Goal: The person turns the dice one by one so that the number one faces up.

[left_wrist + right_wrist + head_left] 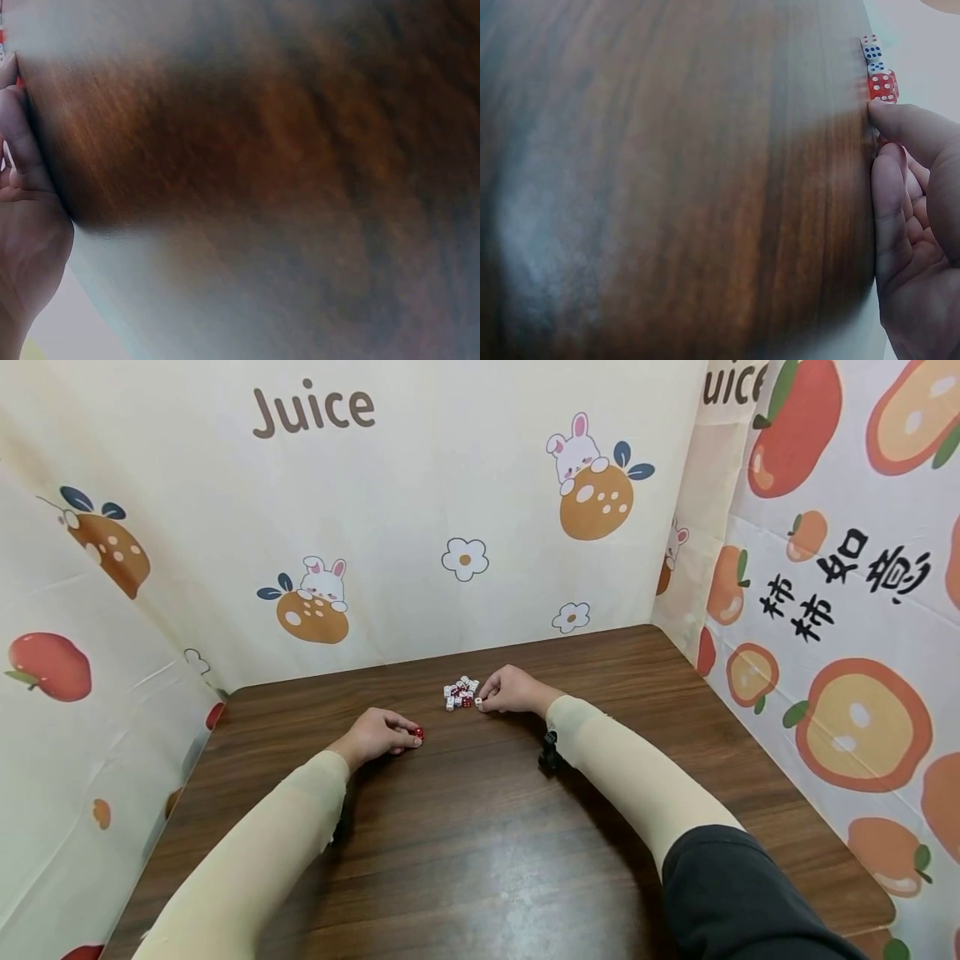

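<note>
In the head view, my left hand (378, 732) rests low over the wooden table, thumb and fingers pinching a small red die (419, 734). Only a sliver of red shows at its fingertips in the left wrist view. Farther right, my right hand (516, 690) reaches to the edge of a small cluster of dice (461, 690), mostly white with some red. A white die (479, 702) sits at the tips of its thumb and forefinger. From the right wrist, a red die (883, 86) with white pips and several white dice (872, 51) stand just beyond the thumb.
The brown wooden table (465, 827) ends at a printed cloth backdrop (405, 510) behind and another cloth wall (817, 610) on the right. A small black object (551, 755) sits at the right wrist.
</note>
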A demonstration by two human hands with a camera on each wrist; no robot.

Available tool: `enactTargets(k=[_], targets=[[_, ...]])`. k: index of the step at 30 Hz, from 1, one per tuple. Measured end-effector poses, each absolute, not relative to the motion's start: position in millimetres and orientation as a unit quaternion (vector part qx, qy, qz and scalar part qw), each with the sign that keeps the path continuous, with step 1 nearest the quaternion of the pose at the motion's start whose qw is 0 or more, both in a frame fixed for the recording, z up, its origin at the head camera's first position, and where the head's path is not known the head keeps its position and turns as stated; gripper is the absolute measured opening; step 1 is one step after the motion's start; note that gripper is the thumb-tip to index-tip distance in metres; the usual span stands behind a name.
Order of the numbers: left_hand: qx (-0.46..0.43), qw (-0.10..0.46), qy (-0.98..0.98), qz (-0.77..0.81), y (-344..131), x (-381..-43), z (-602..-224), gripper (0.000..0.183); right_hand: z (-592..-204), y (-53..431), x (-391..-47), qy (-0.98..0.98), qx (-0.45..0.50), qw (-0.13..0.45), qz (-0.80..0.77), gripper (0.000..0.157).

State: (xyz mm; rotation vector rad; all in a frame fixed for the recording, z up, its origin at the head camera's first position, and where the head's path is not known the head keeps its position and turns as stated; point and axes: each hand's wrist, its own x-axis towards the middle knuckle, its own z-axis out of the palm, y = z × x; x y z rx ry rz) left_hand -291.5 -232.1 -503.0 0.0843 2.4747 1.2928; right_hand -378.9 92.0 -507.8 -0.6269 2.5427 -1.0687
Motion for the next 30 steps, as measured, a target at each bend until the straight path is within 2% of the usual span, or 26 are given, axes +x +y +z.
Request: enactTargets(k=[16,30], targets=[[0.022,0.178,0.874,0.451,-239.4,-284.3,-507.0,0.037,-515.6,84.6,-379.0,0.882,-0.22,0.176,-0.377,0.01],[0.032,0.171,0.872,0.457,-232.7,-289.4,-504.5,0.033,-507.7,91.2,-377.1,0.884,-0.21,0.166,-0.384,0.008]])
